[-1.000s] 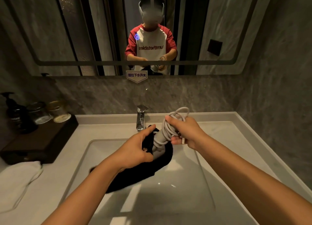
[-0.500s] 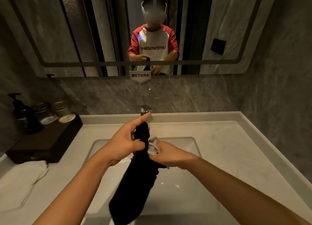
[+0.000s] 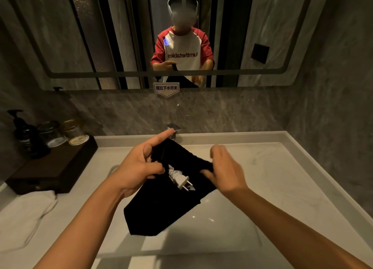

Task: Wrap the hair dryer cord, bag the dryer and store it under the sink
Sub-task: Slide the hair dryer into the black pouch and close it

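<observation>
A black cloth bag (image 3: 161,210) hangs over the white sink basin (image 3: 232,234). The hair dryer is hidden inside it. Only the white plug (image 3: 182,182) and a short bit of cord stick out of the bag's mouth. My left hand (image 3: 139,167) pinches the left side of the bag's top edge, index finger pointing toward the faucet. My right hand (image 3: 226,171) grips the right side of the same edge, stretching the opening between the two hands.
A chrome faucet (image 3: 174,130) stands behind the bag. On the left counter sit a dark wooden tray (image 3: 50,167) with a pump bottle (image 3: 27,135) and glass jars (image 3: 60,131), plus a white towel (image 3: 26,214). A mirror covers the wall above.
The coiled cord and dryer, held in my right hand a second ago, went into the bag. My right hand has moved from inside the mouth to its right edge, pulling the bag wide.
</observation>
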